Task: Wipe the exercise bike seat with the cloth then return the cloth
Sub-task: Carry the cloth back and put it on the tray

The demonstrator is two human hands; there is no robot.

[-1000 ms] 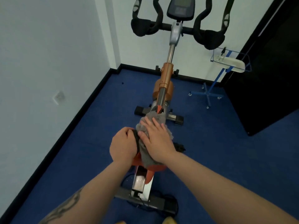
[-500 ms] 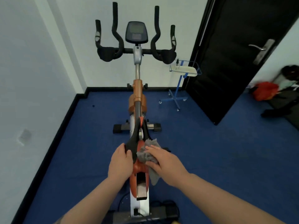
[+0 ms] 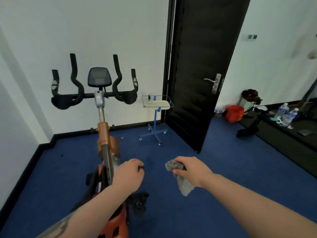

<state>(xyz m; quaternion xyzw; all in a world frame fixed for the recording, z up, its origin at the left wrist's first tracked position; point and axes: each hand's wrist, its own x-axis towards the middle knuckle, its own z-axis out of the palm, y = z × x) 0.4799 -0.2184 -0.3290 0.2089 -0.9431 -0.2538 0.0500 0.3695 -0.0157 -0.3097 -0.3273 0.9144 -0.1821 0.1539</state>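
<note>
The exercise bike (image 3: 104,134) has an orange frame and black handlebars (image 3: 75,97), and stands at the left facing the far wall. Its black seat (image 3: 95,182) shows only partly, low at the left, behind my left forearm. My left hand (image 3: 128,176) hovers just right of the seat with its fingers curled; nothing shows in it. My right hand (image 3: 192,169) is well off to the right of the bike over the blue floor, shut on the crumpled grey cloth (image 3: 184,186), which hangs below my fist.
A blue wheeled stand with a tray (image 3: 157,104) stands by the far wall, right of the handlebars. A black door (image 3: 197,74) stands open beside it. A red bag (image 3: 234,113), water bottles (image 3: 283,111) and dark clutter lie at the far right.
My right hand has lifted the cloth off the seat and swung it right, away from the bike. My left hand has let go of the seat. My view has turned right and up.
</note>
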